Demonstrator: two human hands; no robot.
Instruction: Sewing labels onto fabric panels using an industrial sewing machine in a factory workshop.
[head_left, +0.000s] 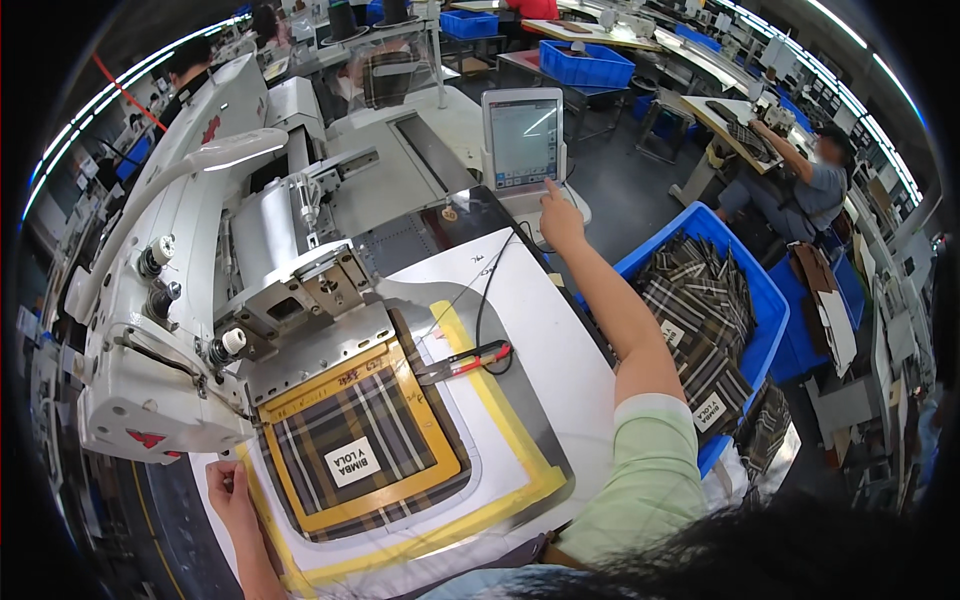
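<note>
My right hand [562, 220] reaches out to the far side, index fingertip at the lower part of the lit touch screen [524, 140] and nothing held. My left hand [230, 490] is closed, fingers curled, by the left edge of the white work board [560, 330]; whatever it may pinch is hidden. Between my arms, a yellow frame [445, 470] surrounds a brown plaid fabric piece [310, 425] bearing a white label [352, 461]. The frame sits under the metal clamp plate [320, 350] of a white sewing machine [150, 380]. Thread snips [465, 362] with red handles lie right of the frame.
A blue bin [770, 300] heaped with plaid pieces [700, 300] stands right of my right arm. Yellow tape [520, 480] borders the board's cut-out. A dark cable [488, 290] runs toward the snips. Farther off, a person [800, 185] sits at another table, near more blue bins [585, 65].
</note>
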